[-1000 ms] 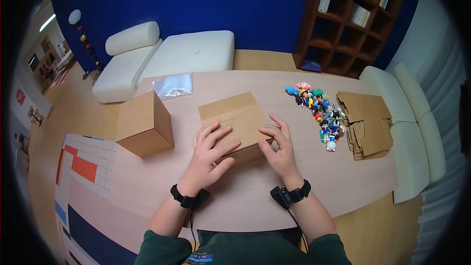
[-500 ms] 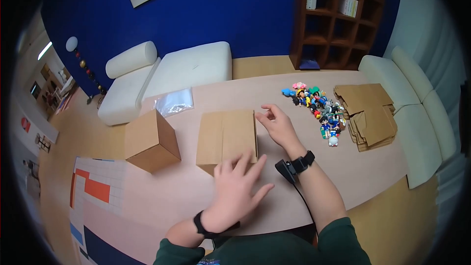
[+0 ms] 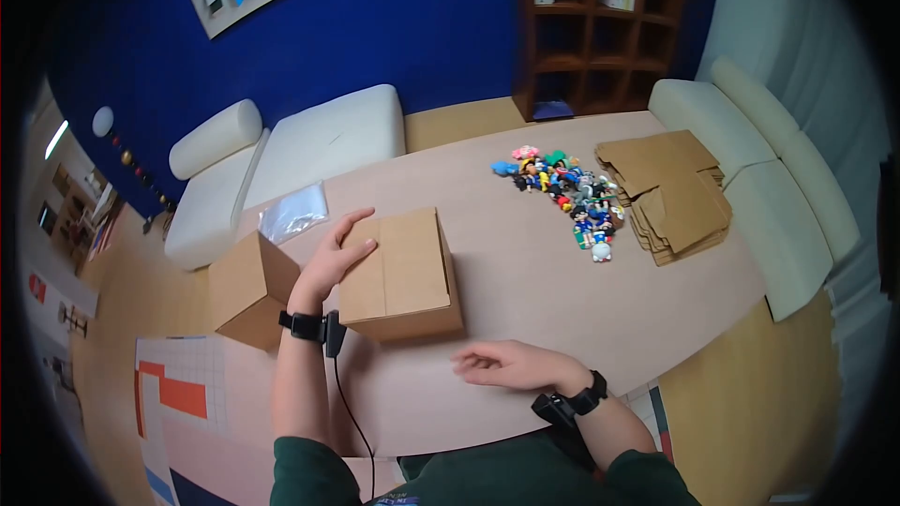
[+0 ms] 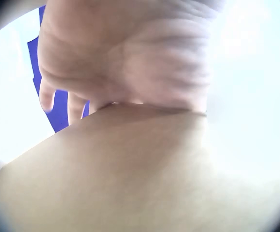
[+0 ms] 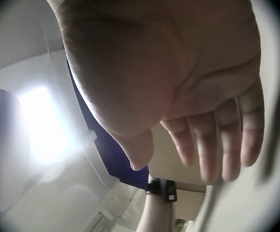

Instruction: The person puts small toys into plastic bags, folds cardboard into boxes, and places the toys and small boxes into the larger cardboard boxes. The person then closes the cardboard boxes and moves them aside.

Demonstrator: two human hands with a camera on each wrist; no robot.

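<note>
A closed cardboard box (image 3: 412, 267) stands on the table, its top flaps folded flat with a seam between them. My left hand (image 3: 333, 258) rests along its left side, fingers extended toward the far corner and thumb lying on the top. In the left wrist view, the palm (image 4: 125, 58) lies against a tan cardboard face (image 4: 120, 169). My right hand (image 3: 506, 365) hovers over the table in front of the box, apart from it, with loosely bent fingers and nothing in them. The right wrist view shows that bare palm (image 5: 169, 72).
Another cardboard box (image 3: 239, 290) stands close on the left. Behind it lies a clear plastic bag (image 3: 293, 214). Small toy figures (image 3: 567, 192) are heaped to the right, beside a stack of flattened cardboard (image 3: 670, 192). The table (image 3: 525, 290) has its near edge at my body.
My left hand has gone from the box's front to its left side. My right hand has drawn back from its right side toward me. The box now sits nearer the other box.
</note>
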